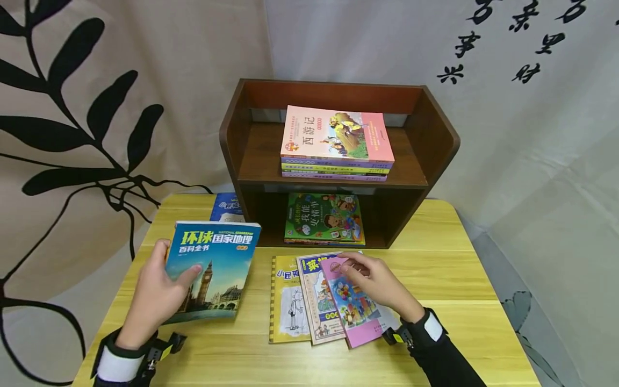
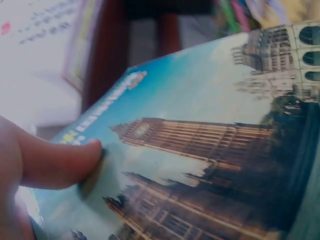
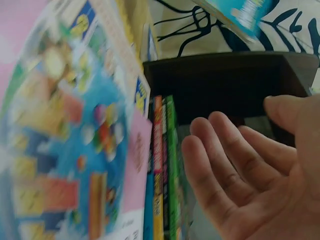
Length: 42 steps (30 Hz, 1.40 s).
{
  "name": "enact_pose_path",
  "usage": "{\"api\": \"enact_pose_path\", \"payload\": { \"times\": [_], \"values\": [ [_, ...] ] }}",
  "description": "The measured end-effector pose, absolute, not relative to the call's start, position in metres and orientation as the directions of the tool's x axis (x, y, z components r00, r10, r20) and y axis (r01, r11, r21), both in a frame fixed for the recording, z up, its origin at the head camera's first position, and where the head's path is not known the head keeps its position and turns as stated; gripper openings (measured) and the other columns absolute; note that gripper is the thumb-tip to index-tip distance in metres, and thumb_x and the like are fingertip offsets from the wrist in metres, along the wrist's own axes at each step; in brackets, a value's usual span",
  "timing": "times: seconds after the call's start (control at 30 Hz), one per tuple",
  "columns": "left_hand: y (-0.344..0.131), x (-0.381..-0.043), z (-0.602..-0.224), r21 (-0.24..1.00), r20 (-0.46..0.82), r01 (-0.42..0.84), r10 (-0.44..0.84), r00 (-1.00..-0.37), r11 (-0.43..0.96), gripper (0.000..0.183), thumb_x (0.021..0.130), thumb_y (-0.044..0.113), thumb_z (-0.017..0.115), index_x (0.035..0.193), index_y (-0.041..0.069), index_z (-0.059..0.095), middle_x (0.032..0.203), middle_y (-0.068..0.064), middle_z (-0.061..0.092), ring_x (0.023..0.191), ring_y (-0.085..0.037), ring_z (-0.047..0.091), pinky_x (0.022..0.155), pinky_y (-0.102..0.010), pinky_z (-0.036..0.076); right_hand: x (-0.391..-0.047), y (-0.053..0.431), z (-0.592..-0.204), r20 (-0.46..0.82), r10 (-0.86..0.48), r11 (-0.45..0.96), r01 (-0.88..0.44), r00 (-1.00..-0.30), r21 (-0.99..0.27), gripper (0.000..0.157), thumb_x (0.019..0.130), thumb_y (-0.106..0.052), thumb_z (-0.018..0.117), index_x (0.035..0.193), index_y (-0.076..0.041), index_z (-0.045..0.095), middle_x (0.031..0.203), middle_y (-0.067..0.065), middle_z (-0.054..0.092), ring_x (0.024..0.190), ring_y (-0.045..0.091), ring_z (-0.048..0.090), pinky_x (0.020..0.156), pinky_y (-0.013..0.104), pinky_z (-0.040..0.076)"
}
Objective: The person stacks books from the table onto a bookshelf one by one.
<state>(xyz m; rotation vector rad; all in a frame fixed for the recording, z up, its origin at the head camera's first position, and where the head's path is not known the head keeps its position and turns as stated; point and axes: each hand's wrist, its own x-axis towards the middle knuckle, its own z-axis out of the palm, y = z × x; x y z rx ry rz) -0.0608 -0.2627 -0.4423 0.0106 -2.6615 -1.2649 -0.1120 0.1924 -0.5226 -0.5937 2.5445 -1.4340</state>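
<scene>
My left hand (image 1: 162,293) grips a blue book (image 1: 224,277) with a clock tower on its cover, held tilted over the left of the table. Its thumb lies across the front cover in the left wrist view, and the other fingers are mostly hidden behind. Over the upper end of a pink book (image 1: 358,314) hovers my right hand (image 1: 384,282); in the right wrist view its fingers (image 3: 235,165) are loosely bent with nothing held. Partly under the pink book lies a cream comic book (image 1: 321,306), which overlaps a yellow book (image 1: 289,309).
A brown two-tier bookshelf (image 1: 435,140) stands at the back of the table (image 1: 416,355). Its upper tier carries a stack topped by a pink-covered book (image 1: 319,134); below lies a green book (image 1: 324,217) on others. Another blue book (image 1: 227,206) lies by the shelf's left side.
</scene>
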Motion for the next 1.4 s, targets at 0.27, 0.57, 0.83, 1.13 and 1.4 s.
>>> {"api": "enact_pose_path", "payload": {
  "times": [0.27,0.57,0.83,1.13,1.4],
  "values": [
    [-0.195,-0.084,-0.444,0.894,0.250,0.267,0.094,-0.964,0.361,0.058,0.099,0.010,0.072,0.150,0.013,0.044,0.137,-0.011,0.064,0.121,-0.027,0.067,0.099,-0.039,0.059,-0.112,0.168,-0.500,0.187,-0.451,0.371,-0.373,-0.873,-0.850,0.052,0.105,-0.028,0.066,0.155,-0.026,0.053,0.150,0.006,0.063,0.128,0.028,0.065,0.100,0.049,0.059],
    [-0.133,-0.098,-0.461,0.952,0.285,0.302,0.230,-0.931,0.040,0.065,0.100,0.013,0.071,0.157,0.025,0.041,0.144,-0.011,0.065,0.127,-0.026,0.067,0.105,-0.045,0.056,-0.112,0.154,-0.500,0.098,-0.452,0.253,-0.233,-0.886,-0.939,0.054,0.106,-0.024,0.063,0.157,-0.014,0.049,0.144,0.017,0.061,0.107,0.031,0.071,0.089,0.046,0.061],
    [-0.115,-0.096,-0.478,0.978,0.205,0.207,0.272,-0.940,-0.021,0.059,0.101,0.020,0.072,0.152,0.022,0.043,0.144,-0.015,0.067,0.125,-0.026,0.070,0.100,-0.040,0.059,-0.108,0.155,-0.508,0.166,-0.364,0.276,-0.277,-0.916,-0.920,0.015,0.109,-0.018,0.057,0.098,-0.011,0.064,0.067,-0.003,0.041,0.052,0.007,0.038,0.052,0.026,0.038],
    [-0.124,-0.107,-0.479,0.964,0.251,0.265,0.252,-0.935,0.023,0.060,0.099,0.020,0.074,0.150,0.019,0.044,0.136,-0.012,0.064,0.122,-0.028,0.068,0.102,-0.038,0.058,-0.114,0.167,-0.498,0.274,-0.291,0.372,-0.372,-0.917,-0.850,0.025,0.109,-0.016,0.057,0.128,-0.005,0.068,0.059,-0.010,0.032,0.044,0.005,0.029,0.051,0.029,0.039],
    [-0.147,-0.119,-0.450,0.788,0.474,0.544,0.279,-0.835,0.289,0.083,0.093,0.017,0.082,0.159,0.024,0.033,0.147,-0.004,0.063,0.128,-0.022,0.063,0.104,-0.052,0.053,-0.119,0.183,-0.481,0.345,-0.354,0.441,-0.480,-0.869,-0.759,0.029,0.108,-0.018,0.057,0.135,-0.014,0.068,0.100,-0.001,0.076,0.090,0.010,0.072,0.082,0.040,0.061]
  ]
}}
